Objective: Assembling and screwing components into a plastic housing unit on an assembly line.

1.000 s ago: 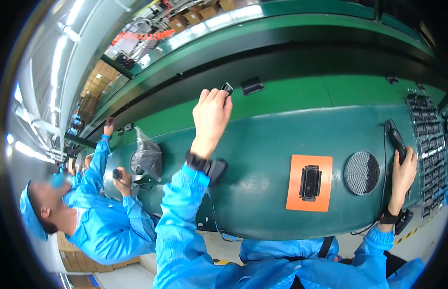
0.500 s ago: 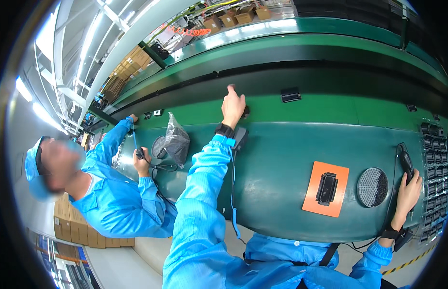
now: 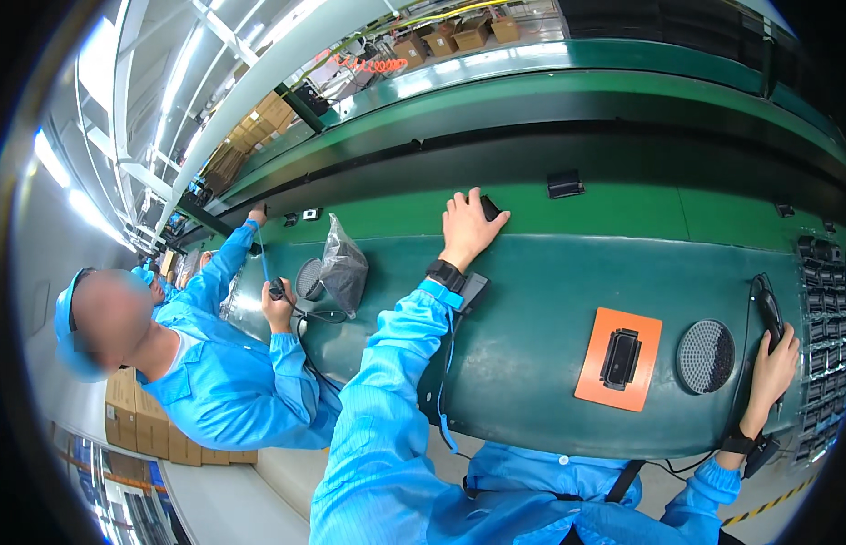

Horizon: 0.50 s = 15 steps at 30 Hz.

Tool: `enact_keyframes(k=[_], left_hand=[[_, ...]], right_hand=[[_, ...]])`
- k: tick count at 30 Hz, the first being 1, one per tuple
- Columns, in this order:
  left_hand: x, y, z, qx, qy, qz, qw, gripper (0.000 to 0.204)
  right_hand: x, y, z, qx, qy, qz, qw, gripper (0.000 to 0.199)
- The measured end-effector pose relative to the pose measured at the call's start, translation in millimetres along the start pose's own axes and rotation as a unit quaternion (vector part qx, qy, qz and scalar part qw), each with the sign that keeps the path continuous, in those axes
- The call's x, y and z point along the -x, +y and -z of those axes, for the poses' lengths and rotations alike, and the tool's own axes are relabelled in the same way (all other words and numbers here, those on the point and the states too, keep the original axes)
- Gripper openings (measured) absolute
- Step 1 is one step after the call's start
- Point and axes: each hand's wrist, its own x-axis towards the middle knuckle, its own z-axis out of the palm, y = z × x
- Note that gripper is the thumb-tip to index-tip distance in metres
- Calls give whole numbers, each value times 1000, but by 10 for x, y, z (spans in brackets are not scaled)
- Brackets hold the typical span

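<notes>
My left hand (image 3: pixel 468 227) reaches out to the green strip at the far side of the bench, its fingers and thumb around a small black plastic part (image 3: pixel 490 208). At the right, my right hand (image 3: pixel 776 363) is wrapped round a black corded electric screwdriver (image 3: pixel 769 307), held upright. Between the two arms an orange plate (image 3: pixel 590 385) lies on the bench, with a black rectangular plastic housing (image 3: pixel 620 357) in it. Beside it sits a round grey perforated dish (image 3: pixel 696 350) with small black pieces, likely screws, along its right side.
At the right edge stand stacked trays of black parts (image 3: pixel 825 336). Another black part (image 3: pixel 566 184) lies on the far strip. To the left, a co-worker (image 3: pixel 232 391) in blue holds a tool, near a clear bag of dark pieces (image 3: pixel 344 268) and a second round dish (image 3: pixel 309 278).
My left hand has come down and slightly right, from pointing past the black part to closing round it. My right hand stays on the screwdriver. The black part farther right has shifted slightly right.
</notes>
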Motion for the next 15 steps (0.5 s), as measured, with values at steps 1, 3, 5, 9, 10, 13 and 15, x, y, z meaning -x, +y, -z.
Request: enact_keyframes(k=[1,3,5,9,10,13,15], left_hand=[[-42,-18,-30,0,0,-1,1000,84],[-153,-145,-84,86,74,-115,987,86],[-377,-457,-147,126,67,-112,983,84],[-565,-858,-286,110,52,-93,988,75],[-558,-841,-309,106,67,-102,987,73],[-638,-872,-393,182,99,-174,963,70],[-669,-859,-397,149,152,-193,958,67]], right_hand=[[0,8,-6,1,5,6,1000,42],[0,-22,17,1,1,4,1000,42],[24,-36,28,1,-4,3,1000,42],[50,-11,1,-8,27,16,999,39],[78,11,18,-9,19,10,1000,39],[113,55,100,2,22,0,1000,40],[93,-101,312,-31,27,-11,999,39]])
